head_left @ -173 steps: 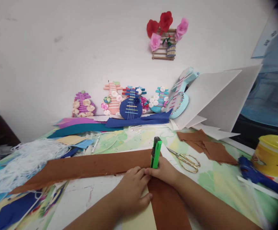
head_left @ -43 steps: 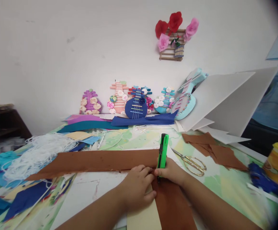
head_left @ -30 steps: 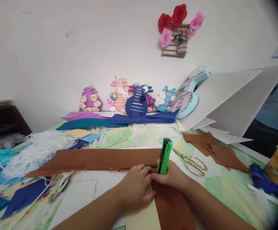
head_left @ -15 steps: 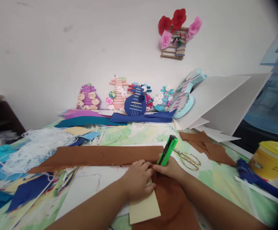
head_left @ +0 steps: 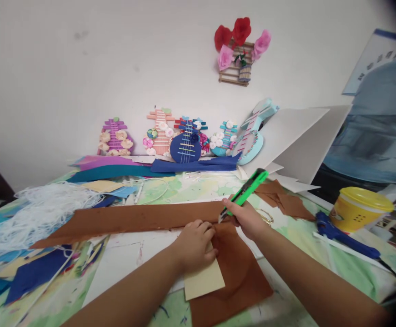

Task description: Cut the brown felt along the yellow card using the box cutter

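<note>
In my right hand [head_left: 243,217] is a green utility knife [head_left: 248,190], tilted up to the right, its blade tip pointing down over the brown fabric. My left hand [head_left: 198,245] presses a cream card [head_left: 204,279] down, its fingers curled over the upper end and its thumb at the right side. Under the card lies a brown piece of fabric [head_left: 238,277] that reaches toward the front edge. A long brown strip [head_left: 143,217] runs to the left just beyond both hands. White board [head_left: 126,263] shows beneath, left of the card.
Gold-handled scissors [head_left: 265,217] lie partly hidden behind my right hand. To the right are brown scraps [head_left: 286,200], a blue glue gun [head_left: 344,238] and a yellow tub [head_left: 361,209]. White cord [head_left: 44,213] is heaped at left. Several decorated model lutes [head_left: 186,147] stand against the wall.
My right hand has lifted the knife up and slightly right, and its blade now shows. The left hand stays on the card. The whole view has shifted a little to the right.
</note>
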`<state>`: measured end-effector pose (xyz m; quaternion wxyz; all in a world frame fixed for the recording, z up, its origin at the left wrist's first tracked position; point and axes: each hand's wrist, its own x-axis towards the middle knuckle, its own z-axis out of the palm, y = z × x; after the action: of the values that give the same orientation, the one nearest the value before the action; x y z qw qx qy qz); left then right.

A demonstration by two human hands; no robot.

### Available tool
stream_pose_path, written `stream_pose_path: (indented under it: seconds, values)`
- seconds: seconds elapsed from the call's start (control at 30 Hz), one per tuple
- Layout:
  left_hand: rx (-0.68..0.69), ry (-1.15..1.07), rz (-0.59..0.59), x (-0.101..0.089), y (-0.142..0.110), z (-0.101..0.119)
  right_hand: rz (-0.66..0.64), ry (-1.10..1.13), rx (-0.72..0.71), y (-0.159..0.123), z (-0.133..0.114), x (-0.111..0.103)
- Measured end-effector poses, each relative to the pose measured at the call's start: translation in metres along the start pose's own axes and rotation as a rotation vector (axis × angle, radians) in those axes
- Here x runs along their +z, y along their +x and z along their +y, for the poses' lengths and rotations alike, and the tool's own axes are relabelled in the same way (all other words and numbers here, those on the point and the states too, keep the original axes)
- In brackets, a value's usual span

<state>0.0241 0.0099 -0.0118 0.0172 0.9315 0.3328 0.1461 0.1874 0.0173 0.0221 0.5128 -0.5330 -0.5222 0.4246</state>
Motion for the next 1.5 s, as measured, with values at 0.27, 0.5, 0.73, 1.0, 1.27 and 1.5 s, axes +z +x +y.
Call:
stream_pose_path:
  seconds: [0.27, 0.5, 0.73, 1.0, 1.27, 1.5]
  values:
    - [-0.054, -0.006, -0.055, 0.003, -0.003, 0.001, 0.081, 0.516, 0.234, -0.017, 0.025, 0.028]
    - [-0.075, -0.011, -0.169, 0.006, -0.009, 0.002, 0.11, 0.535, 0.27, -0.025, 0.031, 0.017]
    - [-0.062, -0.027, -0.178, 0.005, -0.013, 0.0, 0.137, 0.066, 0.171, -0.02, 0.029, 0.011]
    - [-0.003, -0.009, -0.106, -0.003, -0.012, 0.003, -0.056, -0.441, -0.045, -0.003, 0.026, -0.005]
    - [0.03, 0.029, -0.116, -0.011, -0.009, 0.006, -0.165, -0.347, -0.044, -0.001, 0.046, -0.009]
    - [0.027, 0.049, -0.157, -0.013, -0.006, 0.007, -0.236, -0.392, -0.125, -0.004, 0.035, -0.011]
